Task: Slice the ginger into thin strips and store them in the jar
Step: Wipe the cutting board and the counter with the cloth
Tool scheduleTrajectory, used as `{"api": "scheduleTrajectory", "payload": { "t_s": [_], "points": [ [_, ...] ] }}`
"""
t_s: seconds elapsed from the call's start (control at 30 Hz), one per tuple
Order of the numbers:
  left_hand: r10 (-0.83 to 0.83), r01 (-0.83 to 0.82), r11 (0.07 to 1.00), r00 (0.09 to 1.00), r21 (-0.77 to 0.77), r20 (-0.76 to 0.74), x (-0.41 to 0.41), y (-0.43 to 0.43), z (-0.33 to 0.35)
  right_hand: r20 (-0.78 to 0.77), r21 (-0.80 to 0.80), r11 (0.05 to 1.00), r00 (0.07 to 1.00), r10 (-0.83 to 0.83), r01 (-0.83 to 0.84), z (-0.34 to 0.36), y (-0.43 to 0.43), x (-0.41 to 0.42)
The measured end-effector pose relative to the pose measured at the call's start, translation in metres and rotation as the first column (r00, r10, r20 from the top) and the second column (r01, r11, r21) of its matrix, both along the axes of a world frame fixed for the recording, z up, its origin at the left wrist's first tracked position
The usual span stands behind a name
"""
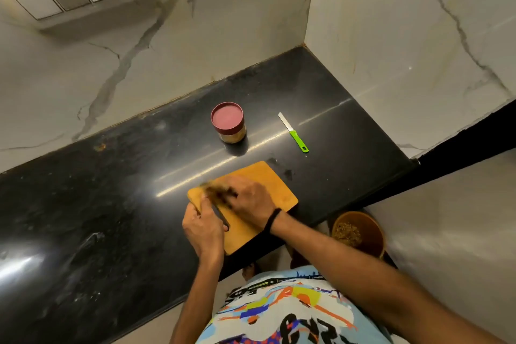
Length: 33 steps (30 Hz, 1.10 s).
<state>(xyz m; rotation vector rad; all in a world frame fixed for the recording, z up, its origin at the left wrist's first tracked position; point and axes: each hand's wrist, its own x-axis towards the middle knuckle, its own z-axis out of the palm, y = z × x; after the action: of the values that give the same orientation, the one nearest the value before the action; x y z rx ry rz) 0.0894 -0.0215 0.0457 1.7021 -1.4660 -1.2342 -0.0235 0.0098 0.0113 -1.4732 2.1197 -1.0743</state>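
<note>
Gripping the board [275,187], left hand [203,229]; right hand [250,201] blurred over ginger [213,190], grasp unclear; lidded jar [229,126], knife [293,132] beyond.

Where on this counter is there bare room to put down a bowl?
The widest bare stretch is the black counter left of the cutting board. A smaller patch lies between the jar and the green-handled knife. The board is crowded: the left hand and right hand meet there.
</note>
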Motion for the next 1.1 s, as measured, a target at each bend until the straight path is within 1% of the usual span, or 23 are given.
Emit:
{"api": "scheduleTrajectory", "payload": {
  "t_s": [0.07,0.13,0.17,0.2,0.27,0.33,0.4,0.47,0.53,0.6,0.63,0.7,0.73,0.77,0.8,0.83,0.87,0.9,0.93,0.97,1.0,1.03,1.1],
  "points": [
    [0.017,-0.017,0.999,1.000,0.029,-0.018,0.003,0.003,0.000,0.006,0.181,0.965,0.981,-0.193,0.189,-0.017,-0.002,-0.040],
    [0.014,-0.013,1.000,0.998,0.019,-0.058,0.002,0.008,0.004,-0.041,0.404,0.851,0.935,-0.351,0.337,-0.032,0.003,-0.086],
    [0.006,-0.005,1.000,0.997,0.007,-0.077,0.001,0.009,0.006,-0.076,0.467,0.809,0.927,-0.367,0.358,-0.036,0.007,-0.101],
    [-0.007,0.007,1.000,0.996,0.001,-0.085,0.000,0.008,0.007,-0.102,0.471,0.805,0.929,-0.357,0.361,-0.035,0.010,-0.106],
    [-0.012,0.015,1.000,0.994,0.020,-0.110,-0.002,0.003,0.007,-0.082,0.360,0.866,0.936,-0.342,0.348,-0.019,0.012,-0.088],
    [-0.002,0.008,0.999,0.989,0.041,-0.149,-0.005,0.003,0.006,0.046,0.231,0.905,0.925,-0.377,0.357,0.013,0.017,-0.044],
    [0.023,-0.021,1.000,0.990,0.016,-0.138,-0.008,0.001,0.005,0.127,0.129,0.926,0.920,-0.371,0.355,0.034,0.029,0.012],
    [0.040,-0.040,0.999,0.995,0.004,-0.092,-0.008,-0.002,0.001,0.061,0.076,0.954,0.953,-0.296,0.291,0.030,0.046,0.052],
    [0.068,-0.059,0.996,0.990,0.070,-0.121,-0.005,-0.002,-0.006,-0.056,0.084,0.946,0.950,-0.308,0.312,0.008,0.051,0.041],
    [0.091,-0.070,0.989,0.982,0.131,-0.166,0.001,0.001,-0.012,-0.082,0.187,0.900,0.919,-0.386,0.395,-0.019,0.051,0.002],
    [0.096,-0.070,0.987,0.977,0.143,-0.188,0.001,0.003,-0.011,-0.101,0.275,0.854,0.896,-0.432,0.443,-0.029,0.052,-0.021],
    [0.099,-0.066,0.987,0.967,0.146,-0.235,-0.001,0.006,-0.005,-0.189,0.439,0.723,0.841,-0.507,0.534,-0.046,0.058,-0.063],
    [0.097,-0.064,0.988,0.966,0.140,-0.241,-0.003,0.007,-0.006,-0.241,0.465,0.664,0.805,-0.542,0.586,-0.049,0.063,-0.080],
    [0.093,-0.062,0.989,0.965,0.133,-0.245,-0.004,0.008,-0.006,-0.257,0.455,0.634,0.774,-0.579,0.626,-0.048,0.064,-0.089],
    [0.094,-0.063,0.989,0.967,0.132,-0.239,-0.004,0.008,-0.005,-0.221,0.416,0.648,0.762,-0.608,0.638,-0.042,0.062,-0.087],
    [0.093,-0.065,0.989,0.969,0.130,-0.227,-0.005,0.007,-0.005,-0.158,0.341,0.710,0.782,-0.603,0.616,-0.030,0.057,-0.075],
    [0.098,-0.071,0.990,0.970,0.125,-0.222,-0.005,0.006,-0.004,-0.084,0.242,0.801,0.834,-0.545,0.548,-0.016,0.051,-0.055],
    [0.094,-0.071,0.990,0.974,0.118,-0.207,-0.006,0.005,-0.004,-0.021,0.149,0.887,0.898,-0.439,0.437,-0.002,0.046,-0.029],
    [0.088,-0.069,0.992,0.980,0.109,-0.178,-0.006,0.004,-0.005,0.011,0.084,0.949,0.952,-0.305,0.303,0.008,0.044,-0.001],
    [0.083,-0.069,0.993,0.986,0.098,-0.144,-0.005,0.003,-0.007,-0.004,0.064,0.978,0.980,-0.198,0.198,0.009,0.043,0.019],
    [0.087,-0.074,0.992,0.988,0.099,-0.128,-0.004,0.003,-0.007,-0.023,0.069,0.984,0.987,-0.160,0.161,0.008,0.043,0.026],
    [0.093,-0.078,0.991,0.986,0.112,-0.137,-0.002,0.002,-0.008,-0.026,0.107,0.976,0.981,-0.190,0.192,0.003,0.041,0.021],
    [0.101,-0.075,0.986,0.979,0.149,-0.176,0.000,0.002,-0.007,-0.017,0.248,0.913,0.944,-0.330,0.324,-0.014,0.033,-0.010]
  ]
}}
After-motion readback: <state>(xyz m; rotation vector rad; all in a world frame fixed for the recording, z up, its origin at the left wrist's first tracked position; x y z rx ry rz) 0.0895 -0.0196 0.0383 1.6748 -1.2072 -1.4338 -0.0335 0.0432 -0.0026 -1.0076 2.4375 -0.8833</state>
